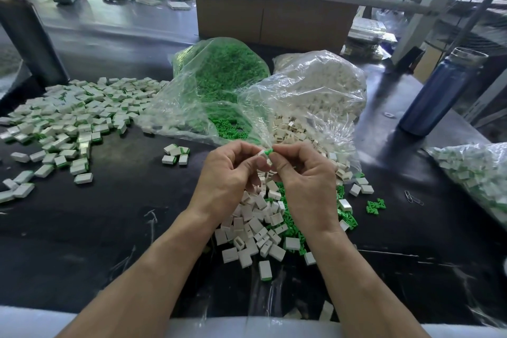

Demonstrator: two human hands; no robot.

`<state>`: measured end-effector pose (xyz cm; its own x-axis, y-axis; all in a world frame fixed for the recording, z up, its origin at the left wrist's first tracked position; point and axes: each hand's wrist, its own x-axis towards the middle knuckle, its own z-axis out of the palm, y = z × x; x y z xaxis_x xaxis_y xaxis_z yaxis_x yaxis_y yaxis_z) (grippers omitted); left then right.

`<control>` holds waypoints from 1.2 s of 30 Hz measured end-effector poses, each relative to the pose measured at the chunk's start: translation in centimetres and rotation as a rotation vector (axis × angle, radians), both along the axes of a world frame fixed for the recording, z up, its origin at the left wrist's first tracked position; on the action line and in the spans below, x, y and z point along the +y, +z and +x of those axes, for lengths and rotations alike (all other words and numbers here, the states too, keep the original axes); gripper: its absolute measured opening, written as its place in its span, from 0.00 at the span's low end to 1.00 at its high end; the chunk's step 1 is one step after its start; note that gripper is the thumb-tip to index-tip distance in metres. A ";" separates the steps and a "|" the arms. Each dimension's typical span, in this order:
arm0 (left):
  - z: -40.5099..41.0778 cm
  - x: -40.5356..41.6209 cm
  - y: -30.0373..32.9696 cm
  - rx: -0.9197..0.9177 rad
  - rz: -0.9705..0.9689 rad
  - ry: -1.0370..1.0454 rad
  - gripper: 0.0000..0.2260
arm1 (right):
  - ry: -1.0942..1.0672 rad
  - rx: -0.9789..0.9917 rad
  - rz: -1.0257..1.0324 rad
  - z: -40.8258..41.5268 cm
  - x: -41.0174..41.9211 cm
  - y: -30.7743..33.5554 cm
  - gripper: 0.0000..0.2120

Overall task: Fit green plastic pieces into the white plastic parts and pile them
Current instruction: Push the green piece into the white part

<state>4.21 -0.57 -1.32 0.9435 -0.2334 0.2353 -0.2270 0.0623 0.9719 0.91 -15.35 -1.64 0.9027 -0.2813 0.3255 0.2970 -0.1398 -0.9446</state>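
Note:
My left hand (pixel 233 170) pinches a small white plastic part (pixel 262 154) above the table's middle. My right hand (pixel 301 173) pinches a green plastic piece (pixel 269 151) whose end meets the white part. Below both hands lies a loose heap of white parts (pixel 255 228) mixed with green pieces (pixel 347 218). Behind the hands, a clear bag of green pieces (pixel 219 74) and a clear bag of white parts (pixel 323 85) lie open toward me. A wide pile of fitted white-and-green parts (pixel 76 115) spreads over the left of the black table.
A few fitted parts (pixel 175 155) lie left of my hands. A blue bottle (pixel 436 90) stands at the right, and a bag of fitted parts (pixel 472 170) lies at the right edge. A cardboard box (pixel 274 16) sits behind the bags. Paper clips (pixel 413 197) lie at the right.

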 end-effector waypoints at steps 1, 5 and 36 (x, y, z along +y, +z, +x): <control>0.0 0.0 0.0 -0.004 0.008 0.009 0.01 | 0.008 -0.007 -0.018 0.0 0.0 0.0 0.05; -0.1 0.3 0.1 -0.041 0.070 0.036 0.04 | 0.019 -0.043 -0.132 0.0 0.0 0.4 0.05; 0.0 -0.2 0.3 -0.021 0.119 0.036 0.03 | 0.129 0.123 0.141 0.0 -0.6 0.7 0.09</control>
